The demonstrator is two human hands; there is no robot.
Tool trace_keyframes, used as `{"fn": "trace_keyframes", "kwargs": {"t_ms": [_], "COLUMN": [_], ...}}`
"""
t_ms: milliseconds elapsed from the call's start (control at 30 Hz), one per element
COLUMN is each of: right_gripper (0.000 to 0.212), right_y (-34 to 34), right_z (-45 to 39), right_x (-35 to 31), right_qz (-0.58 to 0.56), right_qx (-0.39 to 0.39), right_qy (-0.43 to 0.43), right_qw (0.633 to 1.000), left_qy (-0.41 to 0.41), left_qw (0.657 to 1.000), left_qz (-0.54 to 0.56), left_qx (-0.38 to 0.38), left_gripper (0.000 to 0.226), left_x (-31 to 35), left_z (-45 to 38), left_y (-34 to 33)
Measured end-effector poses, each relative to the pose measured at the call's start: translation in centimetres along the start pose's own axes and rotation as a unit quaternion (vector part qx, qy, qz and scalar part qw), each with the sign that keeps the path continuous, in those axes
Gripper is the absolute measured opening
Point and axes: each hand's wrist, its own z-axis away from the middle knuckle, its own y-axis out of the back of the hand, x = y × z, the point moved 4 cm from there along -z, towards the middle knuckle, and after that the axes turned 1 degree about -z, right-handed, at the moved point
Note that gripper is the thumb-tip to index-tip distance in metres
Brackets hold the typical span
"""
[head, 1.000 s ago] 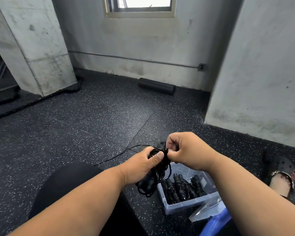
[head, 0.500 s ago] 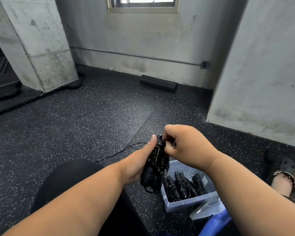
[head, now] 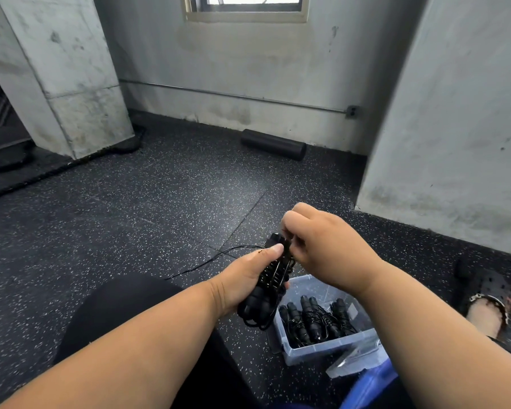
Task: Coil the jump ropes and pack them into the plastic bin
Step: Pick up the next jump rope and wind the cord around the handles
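Centrally, the left hand [head: 242, 286] grips a black bundled jump rope [head: 273, 278]; the right hand [head: 322, 249] pinches its thin cord above the clear plastic bin [head: 316, 352] at lower right.

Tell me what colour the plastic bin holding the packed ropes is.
The plastic bin is clear with a faint blue tint; the ropes inside are black. Head view, the only one.

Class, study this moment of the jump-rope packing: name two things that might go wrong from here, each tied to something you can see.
1. A loose tail of thin black cord trails across the speckled rubber floor; it may snag or loosen the wraps on the black jump-rope bundle that the left hand grips and the right hand pinches.
2. The clear plastic bin already holds several bundled black ropes; another bundle's cord may tangle with theirs.
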Motion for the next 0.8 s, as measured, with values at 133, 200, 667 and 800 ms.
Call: {"fn": "trace_keyframes", "kwargs": {"t_ms": [133,200,667,800], "right_gripper": [0.016,0.017,0.011,0.004], "right_y": [-0.3,-0.8,-4.3,-4.7], "right_z": [0.2,0.5,2.1,2.2], "right_x": [0.3,0.9,4.4,5.0], "right_qz": [0.035,0.047,-0.254,-0.392], "right_qx": [0.032,0.052,0.022,0.041], "right_qy": [0.035,0.039,-0.243,-0.297], "right_qw": [0.998,0.997,0.936,0.87], "left_qy": [0.01,0.018,0.063,0.064], "left_qw": [1.0,1.0,0.995,0.995], "left_qz": [-0.005,-0.009,0.045,0.046], "left_qx": [-0.001,-0.01,-0.06,-0.064], "left_gripper": [0.053,0.039,0.046,0.062], "left_x": [0.0,0.1,-1.2,-1.4], "left_z": [0.5,0.7,0.9,0.3], "left_y": [0.0,-0.3,-0.9,-0.3]}}
